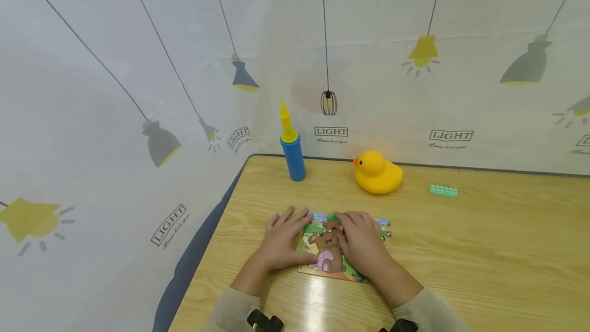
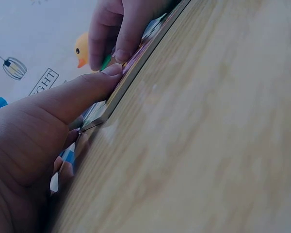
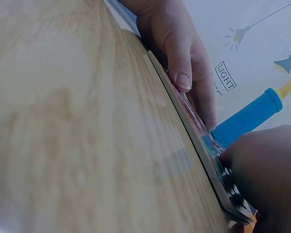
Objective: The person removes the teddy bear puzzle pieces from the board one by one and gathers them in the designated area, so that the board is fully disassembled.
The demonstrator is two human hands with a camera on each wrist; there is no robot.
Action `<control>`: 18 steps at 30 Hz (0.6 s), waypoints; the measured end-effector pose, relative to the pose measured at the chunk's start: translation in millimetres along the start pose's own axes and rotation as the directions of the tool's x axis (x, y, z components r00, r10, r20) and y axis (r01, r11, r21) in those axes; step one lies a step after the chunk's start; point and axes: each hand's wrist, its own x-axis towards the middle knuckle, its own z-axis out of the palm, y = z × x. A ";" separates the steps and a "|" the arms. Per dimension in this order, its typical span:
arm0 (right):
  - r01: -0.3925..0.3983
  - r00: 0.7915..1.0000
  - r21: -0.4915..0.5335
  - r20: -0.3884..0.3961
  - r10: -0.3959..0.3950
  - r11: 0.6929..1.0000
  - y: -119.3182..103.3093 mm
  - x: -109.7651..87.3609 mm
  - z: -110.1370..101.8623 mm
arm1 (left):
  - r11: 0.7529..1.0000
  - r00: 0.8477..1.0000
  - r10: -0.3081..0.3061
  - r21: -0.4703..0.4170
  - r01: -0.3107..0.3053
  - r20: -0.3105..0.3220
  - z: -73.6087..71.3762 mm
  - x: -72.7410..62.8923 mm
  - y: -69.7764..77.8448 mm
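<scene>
A jigsaw puzzle (image 1: pixel 328 242) with a brown bear in pink lies flat on the wooden table, in a thin board frame. My left hand (image 1: pixel 284 240) is at its left side, fingers spread along the left edge; in the left wrist view the thumb (image 2: pixel 89 94) rests on the picture. My right hand (image 1: pixel 363 242) lies over the right half, thumb and fingertips touching the surface and hiding part of it. Puzzle pieces (image 1: pixel 383 227) with knobbed edges stick out beyond that hand. No piece is plainly visible in the fingers of either hand.
Behind the puzzle stand a blue hand pump (image 1: pixel 294 158) with a yellow nozzle and a yellow rubber duck (image 1: pixel 378 172). A small mint-green studded block (image 1: pixel 444 191) lies right of the duck. A lamp-printed curtain (image 1: pixel 378 91) borders the table (image 1: pixel 498 250) at the back and left.
</scene>
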 end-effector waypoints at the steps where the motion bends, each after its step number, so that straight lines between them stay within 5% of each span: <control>1: -0.006 1.000 -0.001 0.003 0.006 1.000 0.0 0.1 -0.2 | 1.000 1.000 0.001 0.001 -0.001 0.000 0.1 0.3 -0.2; 8: -0.029 0.999 -0.014 0.033 0.030 0.999 0.9 2.0 0.4 | 1.000 1.000 0.003 0.009 -0.003 0.006 -0.8 -1.1 -1.5; 18: 0.048 0.998 0.010 -0.030 -0.048 0.999 5.7 -3.6 -1.6 | 1.000 1.000 0.008 0.003 -0.008 0.002 -0.6 -0.7 -1.7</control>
